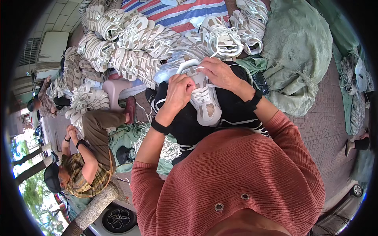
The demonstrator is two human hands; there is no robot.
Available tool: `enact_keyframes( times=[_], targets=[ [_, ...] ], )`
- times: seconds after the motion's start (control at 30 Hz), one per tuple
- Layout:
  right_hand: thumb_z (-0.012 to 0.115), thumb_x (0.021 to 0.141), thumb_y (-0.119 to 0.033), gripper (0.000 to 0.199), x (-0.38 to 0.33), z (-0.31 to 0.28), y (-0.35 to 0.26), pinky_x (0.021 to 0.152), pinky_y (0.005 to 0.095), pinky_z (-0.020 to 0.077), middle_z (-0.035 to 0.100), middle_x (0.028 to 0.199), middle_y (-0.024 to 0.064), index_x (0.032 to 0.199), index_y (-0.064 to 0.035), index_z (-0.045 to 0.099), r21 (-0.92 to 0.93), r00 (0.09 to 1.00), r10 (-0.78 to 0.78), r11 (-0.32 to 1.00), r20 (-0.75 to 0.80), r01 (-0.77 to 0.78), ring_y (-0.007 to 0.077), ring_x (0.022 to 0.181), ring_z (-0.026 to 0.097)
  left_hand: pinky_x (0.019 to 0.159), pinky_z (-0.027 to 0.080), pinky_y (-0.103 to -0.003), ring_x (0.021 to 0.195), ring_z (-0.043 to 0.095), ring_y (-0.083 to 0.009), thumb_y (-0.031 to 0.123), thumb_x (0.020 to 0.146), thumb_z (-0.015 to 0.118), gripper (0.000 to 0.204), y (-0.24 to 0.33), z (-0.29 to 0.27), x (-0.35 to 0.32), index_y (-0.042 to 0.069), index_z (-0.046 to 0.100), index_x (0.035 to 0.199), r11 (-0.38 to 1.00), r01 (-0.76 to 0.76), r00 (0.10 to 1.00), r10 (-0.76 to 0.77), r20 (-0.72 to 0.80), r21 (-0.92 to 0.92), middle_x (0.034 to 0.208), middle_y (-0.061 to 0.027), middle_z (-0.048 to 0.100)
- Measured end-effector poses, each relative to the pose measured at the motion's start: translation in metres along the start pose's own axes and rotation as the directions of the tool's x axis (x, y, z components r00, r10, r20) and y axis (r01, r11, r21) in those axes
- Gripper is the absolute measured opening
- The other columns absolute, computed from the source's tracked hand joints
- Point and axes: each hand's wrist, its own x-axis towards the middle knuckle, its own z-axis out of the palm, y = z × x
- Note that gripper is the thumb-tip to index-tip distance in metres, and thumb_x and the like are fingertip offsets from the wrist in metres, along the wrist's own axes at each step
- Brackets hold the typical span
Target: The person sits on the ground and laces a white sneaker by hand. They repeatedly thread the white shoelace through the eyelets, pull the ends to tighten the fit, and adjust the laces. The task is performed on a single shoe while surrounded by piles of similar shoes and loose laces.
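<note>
A white and beige sneaker (205,103) rests on my lap, toe toward me, over black trousers with white stripes. My left hand (179,91) grips the shoe's left side near the tongue. My right hand (217,72) pinches a white lace (201,67) at the shoe's upper eyelets. Both wrists wear black bands.
A big pile of white and beige sneakers (130,39) lies ahead on a striped sheet (185,13). A green sack (297,51) sits at the right. A seated person (84,157) in a plaid shirt works at my left, beside a bundle of white laces (169,147).
</note>
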Motion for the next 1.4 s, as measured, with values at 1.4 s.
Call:
enact_keyframes(
  times=[1.4],
  targets=[
    [0.056,0.080,0.001,0.024,-0.048,-0.158,-0.017,0.062,0.0205,0.0450,0.064,0.114,0.0203,0.103,0.0062,0.061,0.976,0.869,0.481,0.103,0.119,-0.191,0.0054,0.062,0.048,0.085,0.044,-0.040,0.095,0.056,-0.0335,0.002,0.088,0.058,0.013,-0.046,-0.079,-0.041,0.003,0.064,0.100,0.991,0.081,0.944,-0.110,-0.311,-0.106,0.097,-0.0134,0.063]
  ],
)
